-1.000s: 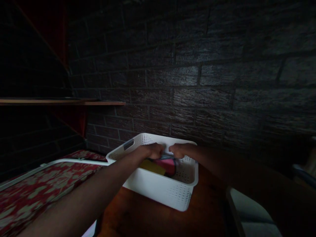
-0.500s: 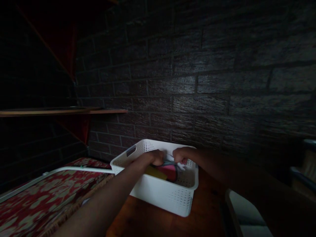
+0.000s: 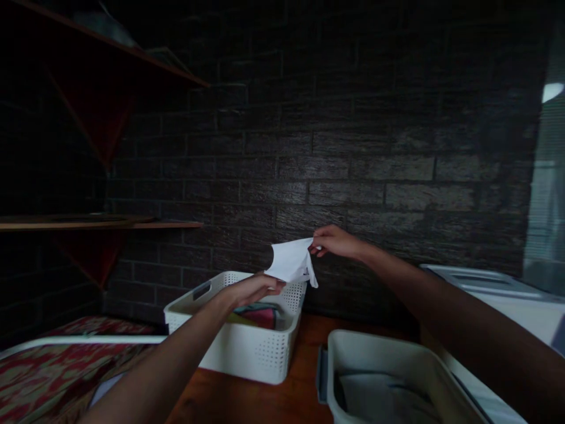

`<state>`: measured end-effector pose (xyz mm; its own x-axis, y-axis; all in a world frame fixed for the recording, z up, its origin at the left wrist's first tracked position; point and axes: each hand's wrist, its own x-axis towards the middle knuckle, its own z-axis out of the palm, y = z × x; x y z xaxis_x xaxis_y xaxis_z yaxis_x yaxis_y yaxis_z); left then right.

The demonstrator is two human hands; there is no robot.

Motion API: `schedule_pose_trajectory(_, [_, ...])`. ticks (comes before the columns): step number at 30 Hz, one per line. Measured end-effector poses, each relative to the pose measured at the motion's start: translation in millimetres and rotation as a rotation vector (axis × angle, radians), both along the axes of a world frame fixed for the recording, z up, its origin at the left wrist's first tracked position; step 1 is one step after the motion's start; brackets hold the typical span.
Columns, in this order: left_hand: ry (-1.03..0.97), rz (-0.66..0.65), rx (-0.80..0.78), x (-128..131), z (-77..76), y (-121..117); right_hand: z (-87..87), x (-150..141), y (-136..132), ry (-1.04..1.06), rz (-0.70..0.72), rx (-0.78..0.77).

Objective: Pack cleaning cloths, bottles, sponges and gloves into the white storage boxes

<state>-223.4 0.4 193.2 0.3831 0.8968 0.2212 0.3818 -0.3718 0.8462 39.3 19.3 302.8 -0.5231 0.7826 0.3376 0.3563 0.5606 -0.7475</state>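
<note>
"Left hand [image 3: 256, 287] and right hand [image 3: 333, 240] have both come up from inside the white basket [image 3: 247, 353], and a white cloth [image 3: 290, 260] is now raised between them."

"Going from the left, then, what lies first?"

"Red-and-pale patterned fabric [image 3: 48, 368], with a white rail [image 3: 88, 340] running across it toward the basket. Above that, a wooden shelf [image 3: 176, 225] reaches out along the dark brick wall [image 3: 335, 188]."

"And the basket?"

"It stands on the wooden counter [image 3: 304, 347], close to the back edge by the wall. Yellow and pink pieces [image 3: 263, 317] lie inside."

"How is the left hand placed?"

"Over the basket, at the cloth's lower left edge. Its fingers are stretched forward, close together; I cannot tell whether they grip the fabric."

"Where exactly is the cloth?"

"In the air over the basket's far right corner, pulled out flat, one narrow strip drooping on its right."

"The right hand?"

"Beyond that corner, its fingers pinching the cloth's upper right corner."

"Farther right?"

"A pale open bin [image 3: 384, 341] with something grey inside, then a lidded box [image 3: 498, 294] partly behind the right forearm."
</note>
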Motion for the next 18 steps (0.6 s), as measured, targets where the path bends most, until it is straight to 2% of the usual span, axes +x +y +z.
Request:
schedule_pose_trajectory(2, [-0.150, -0.127, -0.006, 31.5, 1.0, -24.1, -2.4, 29.8, -28.8, 0.091, 0.003, -0.034])
schedule_pose_trajectory(5, [-0.304, -0.321, -0.044, 82.7, -5.7, -62.7, -17.8, 71.7, -72.2, 0.186, -0.027, -0.106])
schedule_pose_trajectory(7, [-0.450, -0.483, -0.138, 118.7, -12.4, -87.3, -30.3, 97.4, -96.8, 0.232, -0.067, -0.148])
schedule_pose_trajectory(8, [-0.501, -0.519, -0.184, 136.7, -15.3, -98.4, -35.8, 109.5, -106.7, 0.255, -0.084, -0.160])
schedule_pose_trajectory(9, [-0.536, -0.501, -0.235, 154.2, -17.6, -108.3, -40.6, 121.4, -114.7, 0.280, -0.100, -0.166])
schedule_pose_trajectory(10, [-0.559, -0.428, -0.267, 170.7, -19.1, -116.4, -44.4, 132.8, -120.9, 0.307, -0.114, -0.167])
schedule_pose_trajectory(13, [-0.672, -0.234, -0.274, 208.0, -19.0, -127.5, -51.5, 165.4, -130.2, 0.382, -0.157, -0.159])
schedule_pose_trajectory(15, [-0.731, -0.183, -0.224, 220.4, -16.3, -123.1, -55.4, 184.4, -131.4, 0.403, -0.170, -0.158])
schedule_pose_trajectory(18, [-0.731, -0.163, -0.143, 225.3, -10.0, -107.3, -64.9, 203.6, -129.7, 0.361, -0.124, -0.183])
